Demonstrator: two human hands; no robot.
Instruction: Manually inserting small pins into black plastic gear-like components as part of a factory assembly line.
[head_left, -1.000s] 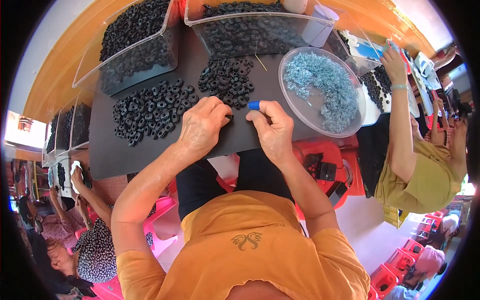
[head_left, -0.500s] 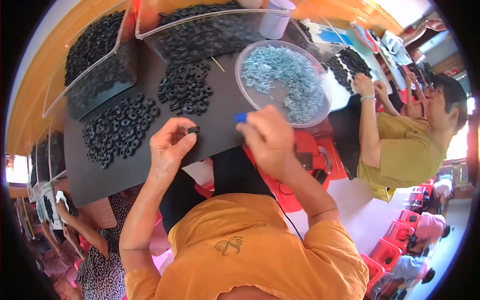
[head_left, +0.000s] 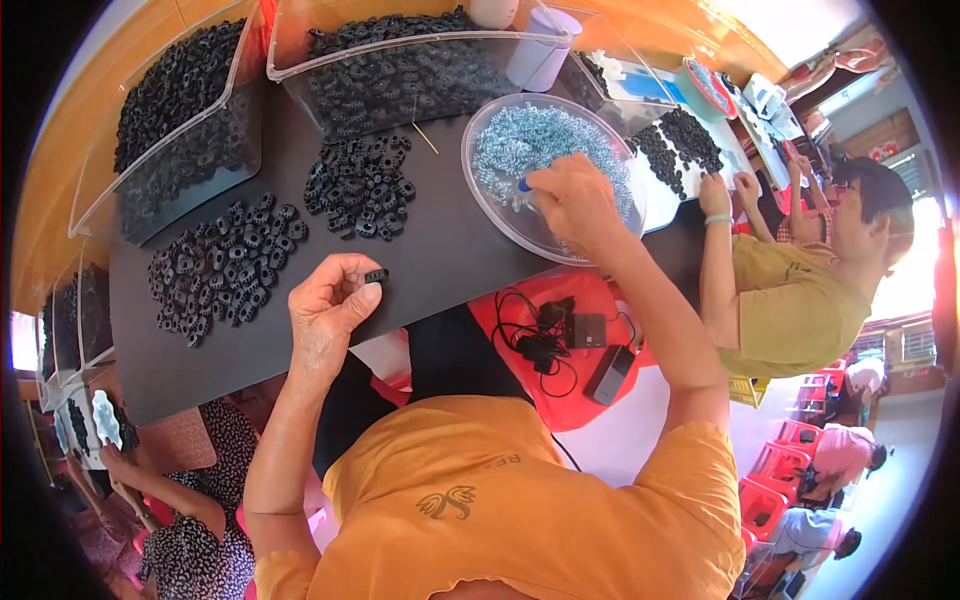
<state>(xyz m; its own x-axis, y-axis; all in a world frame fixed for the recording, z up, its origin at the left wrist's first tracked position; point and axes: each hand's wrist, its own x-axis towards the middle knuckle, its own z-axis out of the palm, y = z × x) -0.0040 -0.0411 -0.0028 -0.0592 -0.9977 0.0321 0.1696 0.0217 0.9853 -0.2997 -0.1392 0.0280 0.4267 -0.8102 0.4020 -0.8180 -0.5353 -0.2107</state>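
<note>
My left hand (head_left: pixel 335 300) pinches a small black plastic part (head_left: pixel 376 276) between thumb and forefinger, just above the table's front edge. Over the round clear tray (head_left: pixel 484 205), my right hand (head_left: pixel 580 205) is closed on a small blue-handled tool (head_left: pixel 524 185); its tip is too small to make out. Many small shiny metal pieces (head_left: pixel 520 140) lie in that tray, right by my right fingers. Two heaps of black parts rest on the dark table: one left heap (head_left: pixel 225 265) near my left hand, and another heap (head_left: pixel 360 185) farther back.
Clear bins (head_left: pixel 190 195) full of black parts line the table's back and left. A pale purple cup (head_left: pixel 540 50) and a thin yellow stick (head_left: pixel 426 138) are near them. A red stool (head_left: pixel 590 385) bears cables and dark boxes. A co-worker (head_left: pixel 800 290) sits at the right.
My right hand has moved away and to the right, from above the table's front edge to over the metal pieces in the tray. My left hand still holds the black part, slightly lower.
</note>
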